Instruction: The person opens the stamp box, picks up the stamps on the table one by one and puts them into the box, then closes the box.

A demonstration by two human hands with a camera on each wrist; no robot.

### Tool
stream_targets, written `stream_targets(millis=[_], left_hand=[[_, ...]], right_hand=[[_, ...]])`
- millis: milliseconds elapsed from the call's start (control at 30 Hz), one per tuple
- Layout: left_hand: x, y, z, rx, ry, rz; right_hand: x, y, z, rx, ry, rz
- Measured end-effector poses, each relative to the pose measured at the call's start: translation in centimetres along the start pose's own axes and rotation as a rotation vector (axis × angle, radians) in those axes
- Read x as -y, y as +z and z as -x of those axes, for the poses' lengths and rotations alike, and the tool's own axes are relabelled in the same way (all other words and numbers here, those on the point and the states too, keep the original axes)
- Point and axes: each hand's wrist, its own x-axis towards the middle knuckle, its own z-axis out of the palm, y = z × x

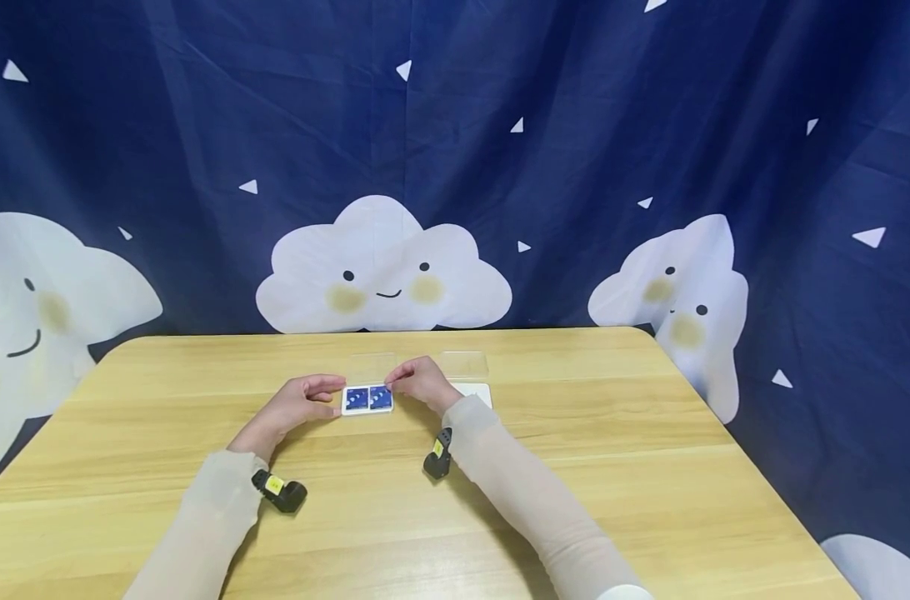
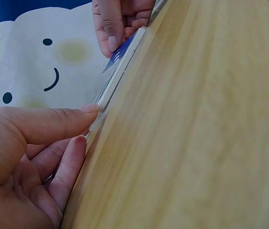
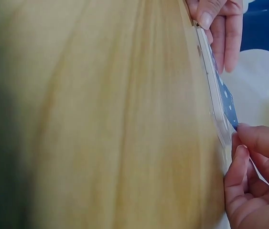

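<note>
A shallow white case [image 1: 367, 411] lies on the table in the head view, with two blue square cards [image 1: 357, 399] side by side in it. Its clear lid [image 1: 372, 367] stretches out behind it. My left hand [image 1: 297, 406] holds the case's left end, thumb [image 2: 72, 121] against the edge. From the other end, my right hand [image 1: 425, 382] pinches the outer corner of the right-hand card [image 1: 380, 397] between thumb and finger. That card [image 3: 229, 107] sits tilted, one edge raised, in the right wrist view.
A second white case [image 1: 479, 390] with a clear lid [image 1: 464, 364] stands right of the first, partly hidden behind my right hand and wrist. The wooden table [image 1: 612, 467] ends at a dark blue curtain [image 1: 560, 275] with cloud prints.
</note>
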Motion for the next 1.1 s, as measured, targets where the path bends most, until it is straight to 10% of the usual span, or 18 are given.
stream_targets(millis=[1100], left_hand=[[0.24,0.03,-0.10,-0.004,0.011,-0.004]], right_hand=[[-0.06,0.37,0.18,-0.055,-0.011,-0.008]])
